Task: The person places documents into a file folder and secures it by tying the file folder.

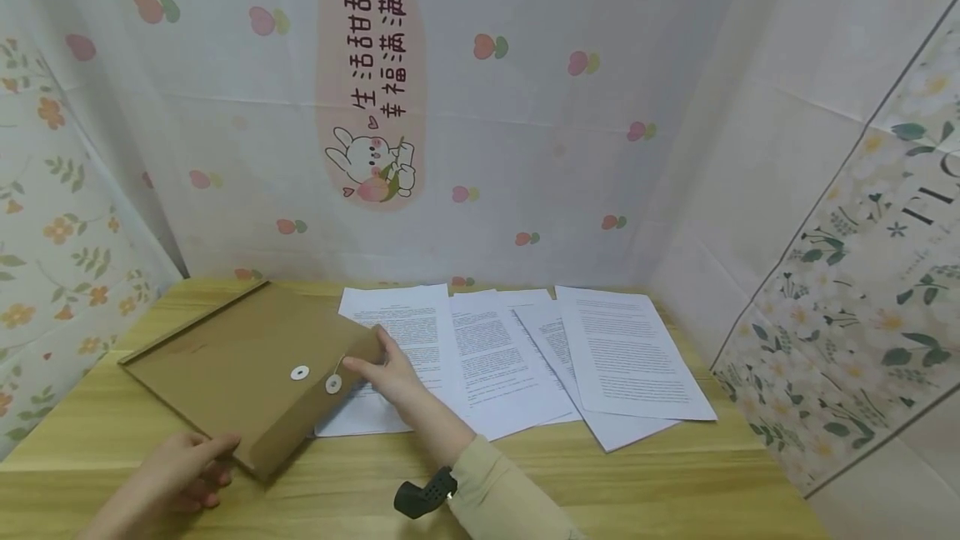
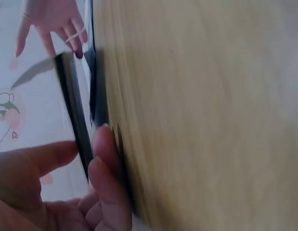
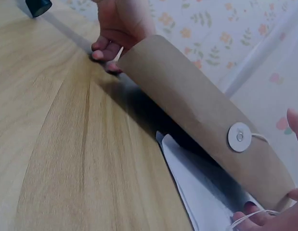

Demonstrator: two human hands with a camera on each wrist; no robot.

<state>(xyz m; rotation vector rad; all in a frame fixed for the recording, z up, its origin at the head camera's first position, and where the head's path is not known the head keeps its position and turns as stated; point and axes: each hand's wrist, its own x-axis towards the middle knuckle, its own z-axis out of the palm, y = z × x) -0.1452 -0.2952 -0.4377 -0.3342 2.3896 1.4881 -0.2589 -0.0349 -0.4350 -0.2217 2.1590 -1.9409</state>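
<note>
A brown paper document envelope (image 1: 225,348) with a button-and-string closure lies slanted at the left, its near right side lifted off the table. My left hand (image 1: 183,469) pinches its near corner, thumb on one face and fingers on the other, as the left wrist view shows along the envelope's edge (image 2: 74,110). With my right hand (image 1: 393,373) I grip the far end of the flap side. White string (image 3: 250,215) runs by the right fingers. One white button (image 1: 300,372) sits on the body, another (image 3: 240,137) on the flap.
Several printed sheets (image 1: 517,357) lie overlapping from the middle to the right of the wooden table (image 1: 337,498); the envelope's right side overlaps the leftmost sheet (image 1: 405,319). A patterned curtain (image 1: 525,123) stands behind. A black wrist device (image 1: 423,494) is on my right wrist.
</note>
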